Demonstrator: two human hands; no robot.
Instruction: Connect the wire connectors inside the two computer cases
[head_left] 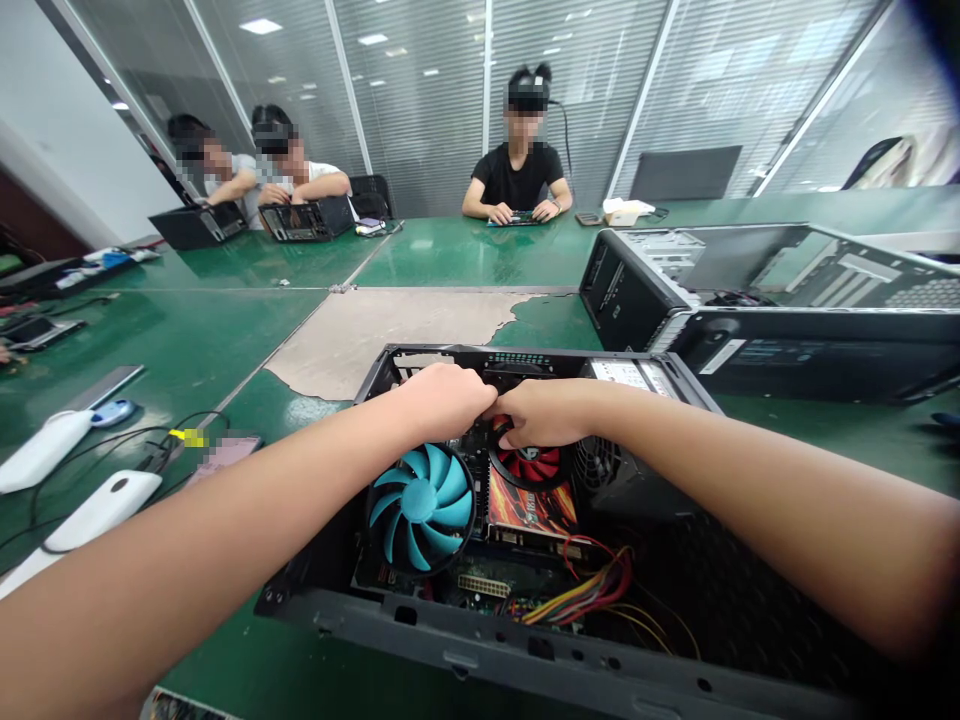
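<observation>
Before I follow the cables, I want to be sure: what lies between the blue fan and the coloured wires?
In the head view, a pale connector lies between the blue fan and the coloured wires.

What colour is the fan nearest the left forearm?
The fan is turquoise; the head view shows it.

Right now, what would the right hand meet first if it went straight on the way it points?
Most likely the left hand, just ahead of the right hand in this view, though depth is unclear.
</observation>
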